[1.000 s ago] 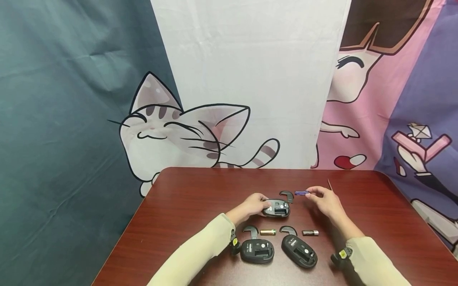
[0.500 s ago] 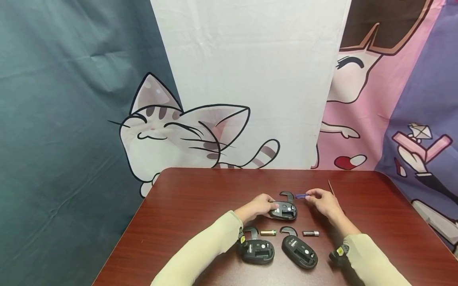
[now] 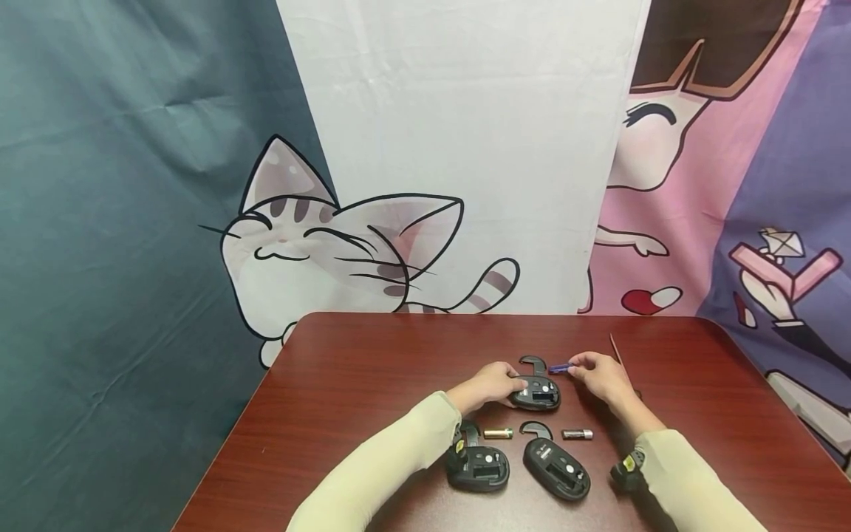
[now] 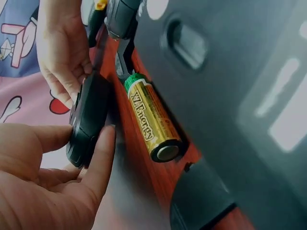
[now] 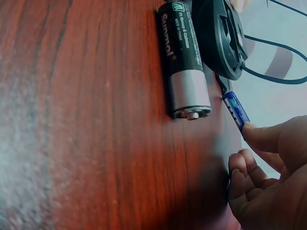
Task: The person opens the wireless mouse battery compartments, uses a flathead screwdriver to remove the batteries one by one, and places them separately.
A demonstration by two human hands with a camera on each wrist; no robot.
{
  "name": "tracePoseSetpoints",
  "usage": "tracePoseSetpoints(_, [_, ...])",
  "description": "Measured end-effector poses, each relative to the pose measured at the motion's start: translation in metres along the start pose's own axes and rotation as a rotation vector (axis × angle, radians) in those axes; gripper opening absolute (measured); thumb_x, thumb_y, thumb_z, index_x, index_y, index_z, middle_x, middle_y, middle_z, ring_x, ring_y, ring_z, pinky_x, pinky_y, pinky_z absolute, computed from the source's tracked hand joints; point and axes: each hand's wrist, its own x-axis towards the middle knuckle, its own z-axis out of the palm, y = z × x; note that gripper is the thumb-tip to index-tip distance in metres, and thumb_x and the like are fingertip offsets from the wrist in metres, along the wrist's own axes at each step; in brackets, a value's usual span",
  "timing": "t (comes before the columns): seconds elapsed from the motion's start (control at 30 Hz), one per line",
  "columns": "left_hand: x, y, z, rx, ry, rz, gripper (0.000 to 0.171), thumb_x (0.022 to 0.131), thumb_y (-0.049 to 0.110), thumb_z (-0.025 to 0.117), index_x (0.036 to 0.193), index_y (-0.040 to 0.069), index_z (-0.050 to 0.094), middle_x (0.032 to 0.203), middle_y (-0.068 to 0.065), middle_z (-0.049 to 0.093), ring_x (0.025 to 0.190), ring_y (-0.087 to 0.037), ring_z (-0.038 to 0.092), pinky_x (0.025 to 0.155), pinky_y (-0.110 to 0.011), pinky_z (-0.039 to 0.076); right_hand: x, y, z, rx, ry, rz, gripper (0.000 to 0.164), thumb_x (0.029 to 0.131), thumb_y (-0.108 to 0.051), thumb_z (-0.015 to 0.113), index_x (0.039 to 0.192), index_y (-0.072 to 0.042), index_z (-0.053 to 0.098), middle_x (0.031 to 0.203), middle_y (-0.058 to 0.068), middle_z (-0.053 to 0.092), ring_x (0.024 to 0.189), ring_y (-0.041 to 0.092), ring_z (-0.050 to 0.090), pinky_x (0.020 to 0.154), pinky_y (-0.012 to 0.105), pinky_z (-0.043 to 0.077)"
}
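Observation:
Upside down in my left hand (image 3: 490, 386) is a black computer mouse (image 3: 535, 394), its battery slot facing up. Thumb and fingers grip it by its left end, and the left wrist view shows the mouse (image 4: 89, 117) between them. My right hand (image 3: 601, 378) pinches one end of a blue battery (image 3: 559, 368) between thumb and fingers. The battery's other end points left toward the mouse, just past its upper right edge. A hooked black battery cover (image 3: 532, 363) lies right behind the mouse.
Nearer me, two more upturned mice, a left one (image 3: 477, 468) and a right one (image 3: 557, 468), have open battery slots. Behind them lie covers, a gold battery (image 3: 498, 434) and a black-and-silver battery (image 3: 577, 434). A thin stick-like thing (image 3: 617, 349) is behind my right hand.
My left hand has carried the mouse to the right, closer to the blue battery. My right hand has shifted slightly toward me, still pinching the battery.

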Motion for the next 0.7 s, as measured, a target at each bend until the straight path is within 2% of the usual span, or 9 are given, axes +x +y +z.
tracePoseSetpoints(0.17, [0.002,0.003,0.002,0.084,-0.008,-0.003,0.026,0.087,0.022,0.066,0.105,0.003,0.062,0.088,-0.006,0.061,0.057,-0.020,0.066,0.049,-0.026,0.058,0.004,0.003,0.000,-0.058,-0.002,-0.026,0.018,0.087,-0.022,0.064,0.098,-0.008,0.065,0.095,0.014,0.064,0.088,0.031,0.056,0.074,0.046,0.046])
tracePoseSetpoints(0.3, [0.004,0.004,0.003,0.142,-0.008,0.004,0.028,0.087,0.025,0.066,0.106,0.006,0.062,0.093,-0.007,0.062,0.055,-0.021,0.067,0.048,-0.026,0.057,0.008,0.004,0.000,-0.127,-0.019,-0.050,0.016,0.087,-0.019,0.064,0.097,-0.007,0.064,0.091,0.014,0.064,0.086,0.031,0.057,0.073,0.047,0.046])
tracePoseSetpoints(0.43, [0.007,0.006,0.004,0.186,0.005,0.007,0.028,0.086,0.027,0.067,0.107,0.007,0.062,0.097,-0.009,0.064,0.055,-0.019,0.066,0.047,-0.025,0.057,0.011,0.003,0.000,-0.150,-0.035,-0.069,0.013,0.086,-0.016,0.064,0.095,-0.006,0.065,0.087,0.012,0.064,0.082,0.030,0.057,0.070,0.044,0.046])
tracePoseSetpoints(0.57, [0.009,0.008,0.005,0.218,0.000,-0.004,0.029,0.086,0.029,0.068,0.107,0.010,0.063,0.092,-0.007,0.065,0.054,-0.018,0.066,0.046,-0.025,0.056,0.011,0.002,-0.001,-0.155,-0.042,-0.076,0.014,0.086,-0.015,0.064,0.095,-0.005,0.064,0.086,0.012,0.064,0.082,0.029,0.057,0.071,0.045,0.046])
tracePoseSetpoints(0.7, [0.011,0.010,0.007,0.250,0.001,-0.010,0.027,0.086,0.029,0.068,0.105,0.011,0.063,0.078,-0.005,0.066,0.051,-0.019,0.065,0.044,-0.026,0.056,0.011,0.001,-0.004,-0.152,-0.055,-0.068,0.016,0.085,-0.015,0.064,0.097,-0.004,0.063,0.087,0.013,0.062,0.083,0.029,0.056,0.070,0.045,0.046])
